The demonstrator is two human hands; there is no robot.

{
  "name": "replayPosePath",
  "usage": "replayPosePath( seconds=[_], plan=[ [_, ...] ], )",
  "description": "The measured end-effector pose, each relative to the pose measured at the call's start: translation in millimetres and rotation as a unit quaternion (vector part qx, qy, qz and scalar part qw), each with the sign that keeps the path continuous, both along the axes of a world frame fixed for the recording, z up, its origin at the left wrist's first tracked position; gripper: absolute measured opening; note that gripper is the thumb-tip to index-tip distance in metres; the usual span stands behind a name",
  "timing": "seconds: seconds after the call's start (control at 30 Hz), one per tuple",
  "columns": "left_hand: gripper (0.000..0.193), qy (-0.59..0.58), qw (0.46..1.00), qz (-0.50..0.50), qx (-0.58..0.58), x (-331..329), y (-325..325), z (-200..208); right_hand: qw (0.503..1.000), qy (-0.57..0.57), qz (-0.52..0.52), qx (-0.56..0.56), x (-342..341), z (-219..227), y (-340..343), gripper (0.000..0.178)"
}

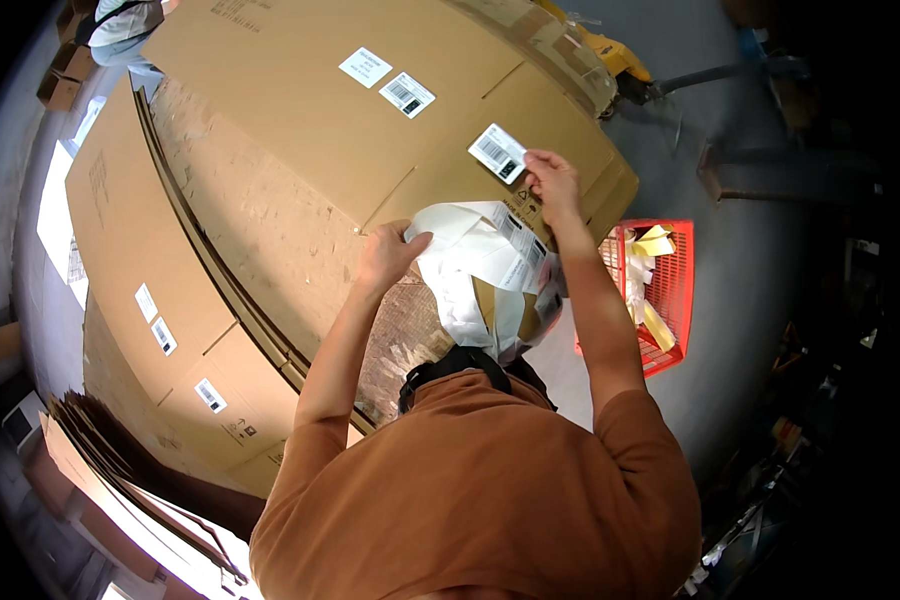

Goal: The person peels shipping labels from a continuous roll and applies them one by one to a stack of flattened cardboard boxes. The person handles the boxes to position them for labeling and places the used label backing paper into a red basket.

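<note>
My right hand (555, 187) pinches the right edge of a white barcode label (497, 152), which lies against a flat brown cardboard sheet (310, 100). I cannot tell whether the label is stuck down all over. Closer to me, my left hand (390, 257) grips a long white label strip (460, 225) between thumb and fingers. The strip hangs in loops in front of my body, with printed labels (523, 255) on its right part. Two more white labels, a plain one (366, 67) and one with a barcode (407, 95), sit farther up the sheet.
On the left stands another stack of flat cardboard (140, 270) with similar labels. A red plastic basket (682, 290) of paper scraps rests on the floor at my right. Beyond the sheet is a yellow piece of equipment (618, 55). Another person (125, 35) is at the far left.
</note>
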State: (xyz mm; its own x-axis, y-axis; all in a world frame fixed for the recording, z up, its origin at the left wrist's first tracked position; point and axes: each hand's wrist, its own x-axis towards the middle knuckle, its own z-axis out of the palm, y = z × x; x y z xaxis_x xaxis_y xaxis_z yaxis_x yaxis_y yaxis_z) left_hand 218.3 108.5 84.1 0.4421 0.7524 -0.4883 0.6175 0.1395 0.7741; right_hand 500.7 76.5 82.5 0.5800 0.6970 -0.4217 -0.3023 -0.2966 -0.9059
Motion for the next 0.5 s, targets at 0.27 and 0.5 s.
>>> replayPosePath(
  seconds=[0.27, 0.5],
  plan=[
    [0.089, -0.040, 0.969, -0.245, 0.012, 27.0, 27.1, 3.9, 0.996, 0.006, -0.061, -0.065, -11.0, -49.7, 12.4, 0.012],
    [0.096, 0.011, 0.945, -0.313, 0.093, 74.8, 59.7, -13.3, 0.994, -0.013, -0.072, -0.085, -13.8, -44.4, 14.4, 0.012]
  ],
)
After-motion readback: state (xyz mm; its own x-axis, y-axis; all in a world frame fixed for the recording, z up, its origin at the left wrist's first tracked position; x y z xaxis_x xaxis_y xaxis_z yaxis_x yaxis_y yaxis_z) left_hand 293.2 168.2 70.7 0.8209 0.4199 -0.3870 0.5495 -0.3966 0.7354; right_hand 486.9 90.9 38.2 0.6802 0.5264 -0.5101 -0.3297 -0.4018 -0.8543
